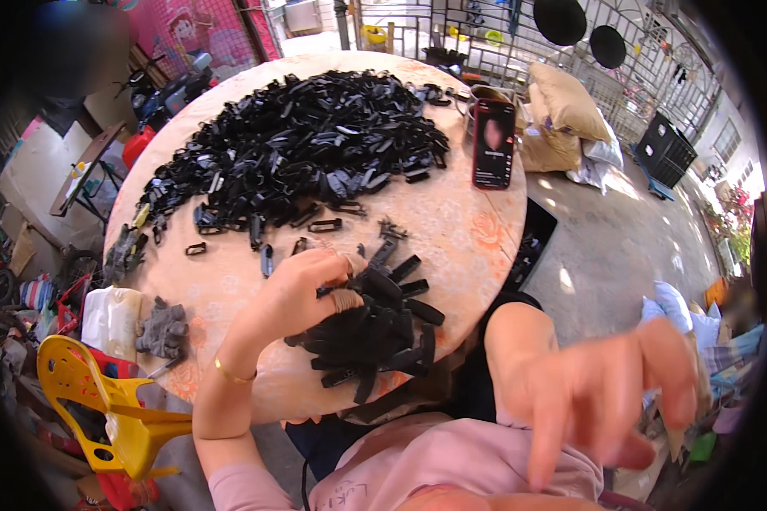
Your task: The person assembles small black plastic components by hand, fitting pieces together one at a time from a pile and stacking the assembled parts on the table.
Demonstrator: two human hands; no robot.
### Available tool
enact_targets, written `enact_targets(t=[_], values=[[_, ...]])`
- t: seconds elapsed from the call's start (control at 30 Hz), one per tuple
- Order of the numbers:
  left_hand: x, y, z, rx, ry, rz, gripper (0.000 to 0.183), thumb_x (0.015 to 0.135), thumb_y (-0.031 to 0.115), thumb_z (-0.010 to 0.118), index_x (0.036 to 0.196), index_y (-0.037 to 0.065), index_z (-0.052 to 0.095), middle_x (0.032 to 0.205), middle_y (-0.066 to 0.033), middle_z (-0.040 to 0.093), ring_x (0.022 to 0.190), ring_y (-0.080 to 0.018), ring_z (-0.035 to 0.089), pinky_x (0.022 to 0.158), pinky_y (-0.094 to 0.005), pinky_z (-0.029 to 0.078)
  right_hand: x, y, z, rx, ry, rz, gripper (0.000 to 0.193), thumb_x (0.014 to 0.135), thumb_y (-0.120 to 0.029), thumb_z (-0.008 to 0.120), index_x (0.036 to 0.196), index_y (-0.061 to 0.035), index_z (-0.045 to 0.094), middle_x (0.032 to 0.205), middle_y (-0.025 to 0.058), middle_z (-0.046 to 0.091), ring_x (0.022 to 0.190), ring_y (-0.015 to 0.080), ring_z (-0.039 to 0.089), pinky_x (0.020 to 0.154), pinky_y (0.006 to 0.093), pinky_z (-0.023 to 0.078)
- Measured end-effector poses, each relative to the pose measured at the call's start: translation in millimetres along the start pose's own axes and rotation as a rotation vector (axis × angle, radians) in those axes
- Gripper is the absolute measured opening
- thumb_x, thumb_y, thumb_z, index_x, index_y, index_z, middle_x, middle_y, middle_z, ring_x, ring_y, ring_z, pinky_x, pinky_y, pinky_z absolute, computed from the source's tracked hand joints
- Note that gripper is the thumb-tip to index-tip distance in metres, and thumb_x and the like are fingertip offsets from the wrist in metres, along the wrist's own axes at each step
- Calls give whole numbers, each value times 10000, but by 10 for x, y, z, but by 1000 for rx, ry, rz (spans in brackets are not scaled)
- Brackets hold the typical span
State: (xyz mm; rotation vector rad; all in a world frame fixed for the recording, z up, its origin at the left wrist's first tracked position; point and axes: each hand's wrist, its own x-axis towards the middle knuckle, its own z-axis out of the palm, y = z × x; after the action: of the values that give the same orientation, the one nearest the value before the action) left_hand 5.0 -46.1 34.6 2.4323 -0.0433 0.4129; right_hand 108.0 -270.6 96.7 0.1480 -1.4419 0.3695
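Note:
My left hand (315, 285) is curled over the near side of the round table (452, 230), with bands wrapped round its fingers. Its fingertips are bent into a bunch of black strap-like pieces (358, 336), and what they grip is hidden. Off the table's right edge, close to the camera, my right hand (605, 396) is raised, somewhat blurred, with fingers apart and nothing seen in it. Farther back lies a broad heap of small black plastic clip-like parts (307, 136). A few loose ones, such as a black clip (324, 226), lie between heap and bunch.
A phone (493, 145) in a red case stands at the table's right edge. A grey cloth (162, 328) and a white container (111, 319) are at the left, beside a yellow chair (136, 434). Beyond are stuffed sacks (567, 102) and a black crate (665, 149).

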Motion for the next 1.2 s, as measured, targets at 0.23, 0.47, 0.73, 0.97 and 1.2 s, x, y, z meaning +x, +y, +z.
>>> enact_targets(t=[0.23,0.47,0.73,0.97,1.2], values=[[-41,-60,199,86,-126,113,337,710,281,700,949,62,607,707,-112,555,719,-293,542,645,-363,442,115,39,40,236,-143,266,422,829,-41,571,1225,-133,459,1277,-51,372,1022,186,487,738,435,548],[-56,-187,193,-90,-64,110,367,709,255,705,949,-6,612,791,-116,618,723,-251,596,665,-319,485,28,132,263,29,0,62,449,815,-63,600,1233,-115,445,1270,-29,371,956,200,497,599,371,566],[-38,-173,153,-62,-91,115,349,753,277,672,934,-16,613,797,-127,619,724,-247,597,661,-319,481,-90,66,405,-31,119,118,434,811,-74,611,1214,-87,451,1250,1,383,907,207,498,584,362,559],[-44,-333,107,-191,22,1,274,839,229,598,909,-35,600,819,-91,631,745,-158,585,682,-262,464,-4,139,313,119,99,238,463,825,-95,596,1252,-98,418,1278,3,360,1038,235,491,663,375,565],[-27,-1085,-58,-216,566,-442,162,824,104,603,929,-18,625,731,-60,612,662,-71,522,580,-224,426,-17,126,235,178,-20,323,527,866,-160,547,1341,-218,326,1330,27,298,1127,274,416,663,373,551]])
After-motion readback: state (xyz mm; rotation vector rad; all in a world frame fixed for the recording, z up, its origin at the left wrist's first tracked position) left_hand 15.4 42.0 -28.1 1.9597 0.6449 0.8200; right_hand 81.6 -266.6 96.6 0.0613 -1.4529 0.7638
